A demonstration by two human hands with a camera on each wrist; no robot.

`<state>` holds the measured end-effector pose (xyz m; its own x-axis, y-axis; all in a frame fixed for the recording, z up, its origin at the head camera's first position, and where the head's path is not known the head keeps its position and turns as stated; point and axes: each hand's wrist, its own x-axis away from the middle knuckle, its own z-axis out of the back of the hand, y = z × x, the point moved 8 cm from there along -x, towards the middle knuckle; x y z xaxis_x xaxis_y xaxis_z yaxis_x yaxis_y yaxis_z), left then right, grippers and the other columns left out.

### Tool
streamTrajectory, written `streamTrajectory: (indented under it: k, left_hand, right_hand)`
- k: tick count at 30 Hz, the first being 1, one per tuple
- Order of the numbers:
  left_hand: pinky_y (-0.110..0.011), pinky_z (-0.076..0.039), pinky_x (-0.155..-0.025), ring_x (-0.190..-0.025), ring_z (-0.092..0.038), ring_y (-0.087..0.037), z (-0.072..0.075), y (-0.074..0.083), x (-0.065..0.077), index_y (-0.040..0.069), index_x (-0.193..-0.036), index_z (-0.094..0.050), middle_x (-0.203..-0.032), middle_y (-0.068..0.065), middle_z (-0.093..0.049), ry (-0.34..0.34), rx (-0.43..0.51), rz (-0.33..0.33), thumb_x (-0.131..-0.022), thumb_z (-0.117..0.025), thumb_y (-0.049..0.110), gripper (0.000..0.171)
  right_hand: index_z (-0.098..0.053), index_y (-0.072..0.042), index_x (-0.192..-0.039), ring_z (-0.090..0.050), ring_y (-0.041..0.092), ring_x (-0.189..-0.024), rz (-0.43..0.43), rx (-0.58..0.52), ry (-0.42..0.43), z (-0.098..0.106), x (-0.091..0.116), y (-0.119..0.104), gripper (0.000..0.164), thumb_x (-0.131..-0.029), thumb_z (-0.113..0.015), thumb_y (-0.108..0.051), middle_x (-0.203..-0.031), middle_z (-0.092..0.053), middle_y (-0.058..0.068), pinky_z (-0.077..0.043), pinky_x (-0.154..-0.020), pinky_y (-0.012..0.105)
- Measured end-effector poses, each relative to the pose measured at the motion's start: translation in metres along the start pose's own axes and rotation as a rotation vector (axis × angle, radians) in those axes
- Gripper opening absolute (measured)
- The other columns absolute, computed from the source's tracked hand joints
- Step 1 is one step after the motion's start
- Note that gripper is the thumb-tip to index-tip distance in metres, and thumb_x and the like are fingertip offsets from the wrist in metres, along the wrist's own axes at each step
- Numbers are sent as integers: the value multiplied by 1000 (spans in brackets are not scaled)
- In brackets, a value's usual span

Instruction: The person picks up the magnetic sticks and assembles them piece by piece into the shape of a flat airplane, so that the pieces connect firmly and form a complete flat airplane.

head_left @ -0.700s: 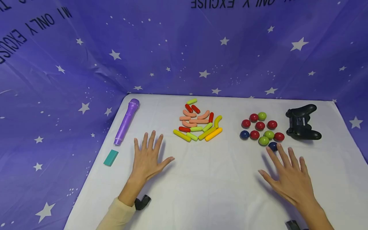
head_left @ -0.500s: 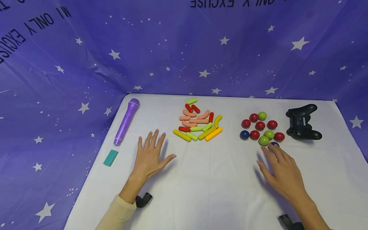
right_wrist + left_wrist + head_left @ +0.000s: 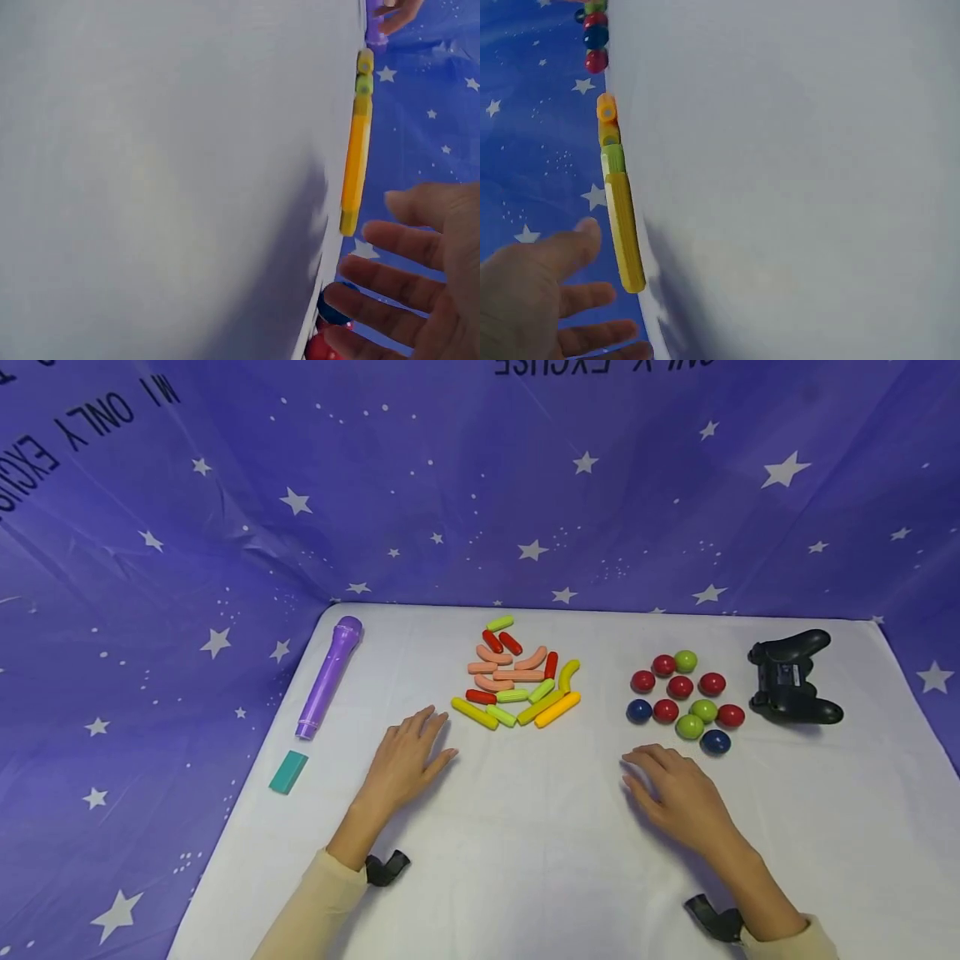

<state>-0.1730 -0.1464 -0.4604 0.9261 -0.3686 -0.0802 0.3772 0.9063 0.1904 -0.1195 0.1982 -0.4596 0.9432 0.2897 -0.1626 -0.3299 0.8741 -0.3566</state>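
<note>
My left hand (image 3: 403,762) hovers over the white table, fingers relaxed and holding nothing, just left of a group of small toy vegetable and sausage shapes. Nearest to it is an olive-yellow stick (image 3: 475,713), also seen in the left wrist view. That group also has pink sausages (image 3: 519,676), red pieces (image 3: 481,697), light green pieces (image 3: 512,696) and an orange-yellow stick (image 3: 558,710). My right hand (image 3: 681,795), loosely bent and holding nothing, hangs in front of several balls: red (image 3: 665,711), green (image 3: 689,727) and dark blue (image 3: 716,742). In the right wrist view its fingers (image 3: 390,277) are spread apart.
A purple toy microphone (image 3: 330,677) lies at the table's left side, with a teal block (image 3: 288,772) in front of it. A black game controller (image 3: 793,677) lies upside down at the right. Purple star-patterned cloth (image 3: 465,485) rises behind the white table (image 3: 525,860).
My right hand has moved left, off the front dark blue ball, and its fingers have relaxed from a wide spread. My left hand has shifted slightly right, its fingers drawing closer together.
</note>
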Motion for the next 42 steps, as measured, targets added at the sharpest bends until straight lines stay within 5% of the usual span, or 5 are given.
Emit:
streamTrajectory:
  k: [10, 17, 26, 34, 42]
  left_hand:
    - [-40, -49, -88, -104, -60, -24, -4, -7, -70, 12, -120, -69, -116, -5, -66, 60, 167, -109, -95, -64, 21, 26]
    - [-33, -49, -75, -87, -59, -20, -4, 13, -113, 14, -106, -76, -103, -2, -66, 62, -23, -263, -93, -67, 16, 16]
    - [-33, -51, -71, -78, -60, -22, -13, 23, -128, 18, -109, -76, -102, -3, -66, 6, -103, -334, -94, -66, 23, 18]
    - [-32, -48, -74, -81, -57, -19, 7, 18, -112, 15, -104, -75, -95, -2, -61, 65, -124, -350, -93, -67, 22, 15]
    - [-29, -51, -72, -81, -60, -16, 23, 28, -27, 16, -101, -77, -96, 0, -66, 150, 29, -414, -84, -77, 17, 17]
  right_hand:
    - [-69, -11, -114, -65, 29, -103, 60, -96, -46, -11, -45, -7, 29, -86, -74, -19, -110, -68, 7, -53, -88, 50]
    - [-69, -11, -114, -64, 26, -104, 120, -188, -37, -15, -88, -21, 25, -89, -71, -16, -109, -68, 6, -54, -90, 46]
    - [-70, -10, -110, -65, 24, -98, 129, -219, -25, -21, -101, -18, 22, -88, -71, -13, -106, -69, 7, -54, -87, 45]
    - [-69, -9, -113, -64, 22, -95, 148, -221, -28, -28, -110, -15, 26, -87, -71, -10, -103, -68, 5, -54, -87, 44]
    - [-69, -9, -115, -59, 26, -102, 186, -208, -33, -18, -141, -24, 26, -89, -68, -10, -108, -67, 8, -52, -92, 46]
